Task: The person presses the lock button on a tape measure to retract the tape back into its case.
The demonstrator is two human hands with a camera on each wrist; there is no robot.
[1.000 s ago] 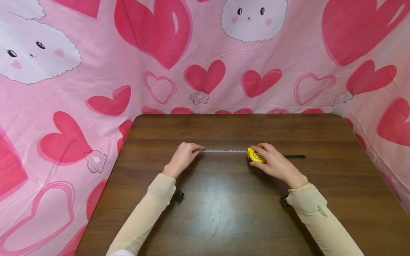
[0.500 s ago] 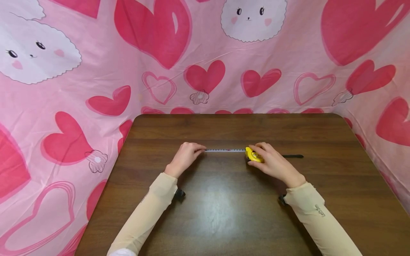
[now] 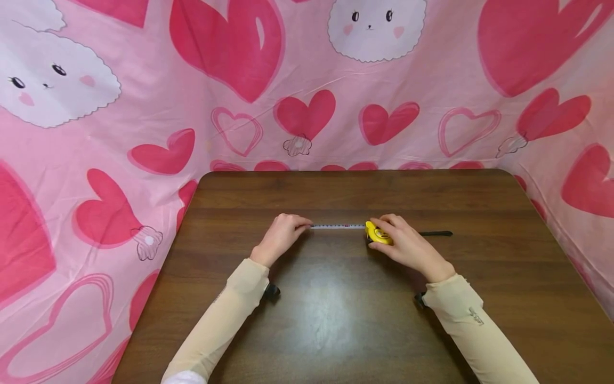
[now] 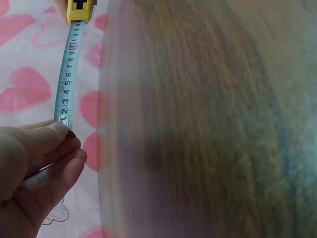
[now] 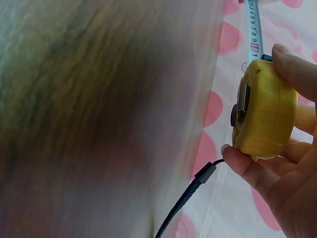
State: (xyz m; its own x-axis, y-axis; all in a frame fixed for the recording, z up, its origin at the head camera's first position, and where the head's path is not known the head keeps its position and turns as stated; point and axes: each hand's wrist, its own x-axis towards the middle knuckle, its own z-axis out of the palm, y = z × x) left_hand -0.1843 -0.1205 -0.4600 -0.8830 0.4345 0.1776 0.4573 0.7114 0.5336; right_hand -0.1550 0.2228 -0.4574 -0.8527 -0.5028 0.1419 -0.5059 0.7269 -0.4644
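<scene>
1. Head view: there's the tape measure (image 3: pixel 374 233), over the far half of the brown table (image 3: pixel 316 330), a little right of the middle, its blade (image 3: pixel 338 226) running straight out leftward.
2. My left hand (image 3: pixel 280 236) pinches the blade's free end between thumb and fingers; my right hand (image 3: pixel 410 245) is clamped round the yellow case (image 5: pixel 270 109).
3. Doing this well, I reckon, means a firm pinch, since a slip could snap the blade back. Hands level too, so it lies straight and untwisted.
4. I'd want the right fingertips clear of the blade's mouth, and any change in length slow and in line.
5. Now the count: one tape measure, one blade, one black strap (image 3: pixel 436 233) trailing right, two hands, two tan sleeves (image 3: pixel 216 322), one table. Heart-print cloth (image 3: pixel 321 64) behind: how many pieces, I can't tell.
</scene>
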